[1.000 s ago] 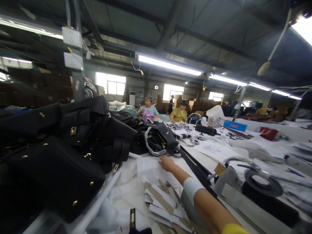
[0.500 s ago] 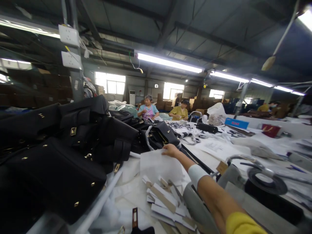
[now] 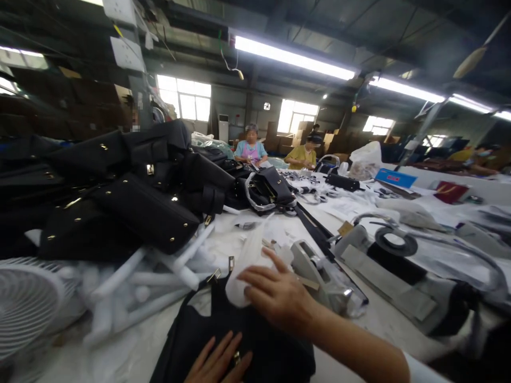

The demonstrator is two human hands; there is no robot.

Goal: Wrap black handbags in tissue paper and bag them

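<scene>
A black handbag (image 3: 207,340) lies on the table right in front of me. My left hand (image 3: 217,364) rests flat on its front, fingers spread, near a gold clasp. My right hand (image 3: 275,295) holds a white sheet of paper (image 3: 247,260) over the bag's top edge, fingers closed on the sheet. A pile of black handbags (image 3: 131,197) with gold studs is heaped to the left.
A white fan (image 3: 24,303) sits at the near left. White foam rods (image 3: 159,276) lie under the pile. A tape dispenser (image 3: 319,271), grey straps and a tape roll (image 3: 395,242) lie to the right. Two people (image 3: 251,149) sit at the far end.
My right hand has pulled back from the far paper stack, bringing a white sheet to the near bag. The view has tipped downward, and my left hand and the near bag have come into view.
</scene>
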